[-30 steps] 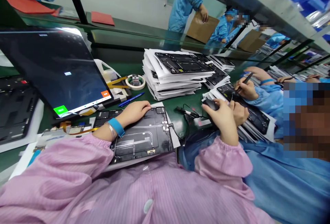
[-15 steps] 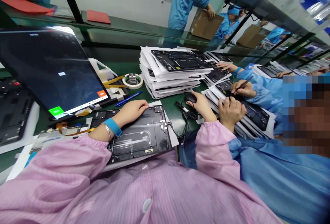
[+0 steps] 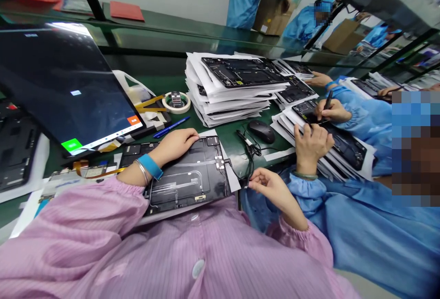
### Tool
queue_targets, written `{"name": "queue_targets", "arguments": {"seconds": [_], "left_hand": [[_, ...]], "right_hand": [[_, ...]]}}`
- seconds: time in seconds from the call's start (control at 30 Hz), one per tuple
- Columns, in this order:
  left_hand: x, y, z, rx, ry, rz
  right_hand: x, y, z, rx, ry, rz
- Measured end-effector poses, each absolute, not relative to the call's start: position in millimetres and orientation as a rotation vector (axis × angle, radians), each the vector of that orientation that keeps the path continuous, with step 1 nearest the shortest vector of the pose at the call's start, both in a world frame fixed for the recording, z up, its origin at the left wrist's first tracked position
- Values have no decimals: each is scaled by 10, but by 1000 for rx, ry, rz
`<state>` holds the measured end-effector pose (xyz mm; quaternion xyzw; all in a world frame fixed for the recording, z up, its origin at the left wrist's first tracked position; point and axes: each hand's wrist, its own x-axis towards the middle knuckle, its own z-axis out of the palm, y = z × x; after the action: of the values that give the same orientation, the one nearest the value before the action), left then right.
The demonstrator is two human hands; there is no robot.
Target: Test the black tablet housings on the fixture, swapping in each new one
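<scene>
In front of me lies a black device panel [image 3: 185, 186] with internal strips and wiring showing, on white sheets. My left hand [image 3: 175, 145], a blue band and a metal bangle at its wrist, rests flat across the panel's far edge. To the panel's right, my right hand [image 3: 270, 186] pinches the end of a thin black cable [image 3: 248, 170]. A short lead joins the panel's right edge at a small connector [image 3: 219, 163]. Behind my right hand sits a black computer mouse [image 3: 261, 131], touched by neither hand.
A lit screen [image 3: 75, 92] leans at the left, near a tape roll [image 3: 176, 102] and a blue pen [image 3: 172, 127]. Panels and paper form a tall stack [image 3: 227, 102] behind. At right, a co-worker's hands [image 3: 312, 145] work over another stack.
My right hand has let go of the mouse, moved toward me, and now pinches the cable end. My left hand stays on the panel.
</scene>
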<state>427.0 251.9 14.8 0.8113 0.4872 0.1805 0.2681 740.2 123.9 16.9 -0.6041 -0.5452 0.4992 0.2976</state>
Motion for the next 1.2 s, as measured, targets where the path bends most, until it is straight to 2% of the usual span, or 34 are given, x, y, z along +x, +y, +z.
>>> {"name": "queue_targets", "arguments": {"seconds": [0.2, 0.67, 0.93, 1.03, 1.1, 1.2], "left_hand": [[4260, 2526, 138, 2189, 1318, 483], [4260, 2524, 130, 2190, 1321, 489], [4260, 2526, 133, 2179, 1315, 485], [4265, 2520, 147, 2181, 1320, 480], [4269, 2513, 158, 2176, 1325, 475], [4272, 2513, 162, 2171, 1321, 469]], "right_hand": [[7241, 1176, 31, -1280, -991, 1703], [6743, 1226, -32, -1373, -723, 1227], [6854, 1225, -31, -1429, -831, 1389], [7076, 1179, 1, -1573, -1047, 1417], [7262, 1181, 67, -1770, -1255, 1176], [7510, 1363, 204, -1919, -1430, 389]]}}
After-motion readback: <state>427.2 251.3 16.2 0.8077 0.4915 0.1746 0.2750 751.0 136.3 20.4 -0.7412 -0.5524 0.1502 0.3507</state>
